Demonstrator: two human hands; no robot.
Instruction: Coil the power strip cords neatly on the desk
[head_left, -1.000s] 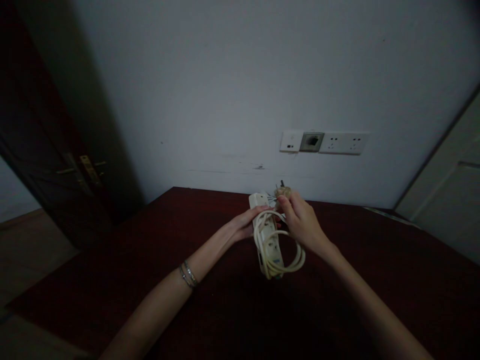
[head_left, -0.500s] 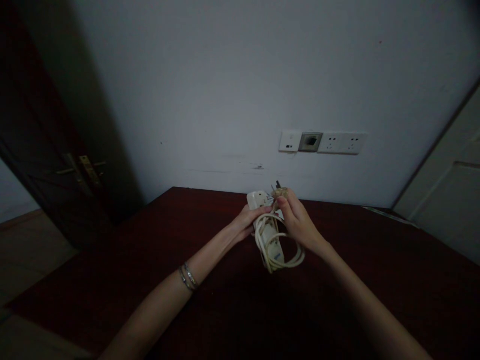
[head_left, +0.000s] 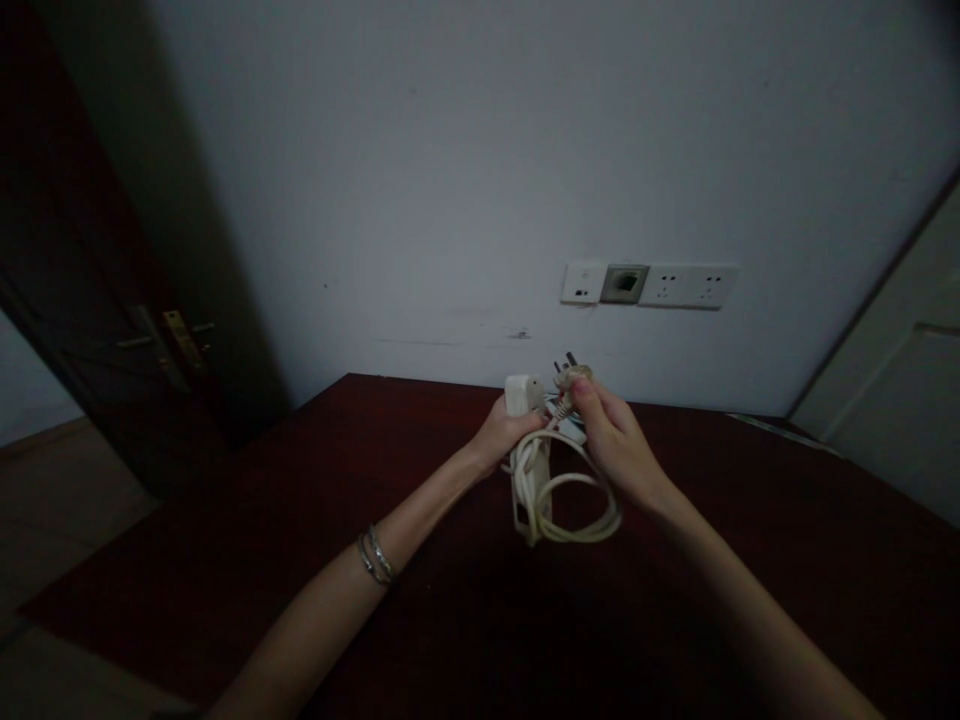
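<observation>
My left hand point(head_left: 504, 434) is closed around a white power strip point(head_left: 523, 440), held upright above a dark red table point(head_left: 225, 540). The strip's cream cable point(head_left: 576, 510) hangs from it in a loose coil. My right hand point(head_left: 616, 442) pinches the cable's plug point(head_left: 570, 376), whose dark prongs point up and away beside the strip's top end. Two thin bracelets point(head_left: 376, 552) sit on my left wrist. The room is dim.
A row of wall sockets and a switch point(head_left: 649, 285) is on the white wall just above the table's far edge. A dark wooden door with a brass handle point(head_left: 169, 340) stands open at the left. A pale door or cabinet panel point(head_left: 900, 400) is at the right.
The power strip has been turned from lying slanted, face up, to standing more upright on edge. My right hand has lifted the plug slightly, and the cable loop hangs lower.
</observation>
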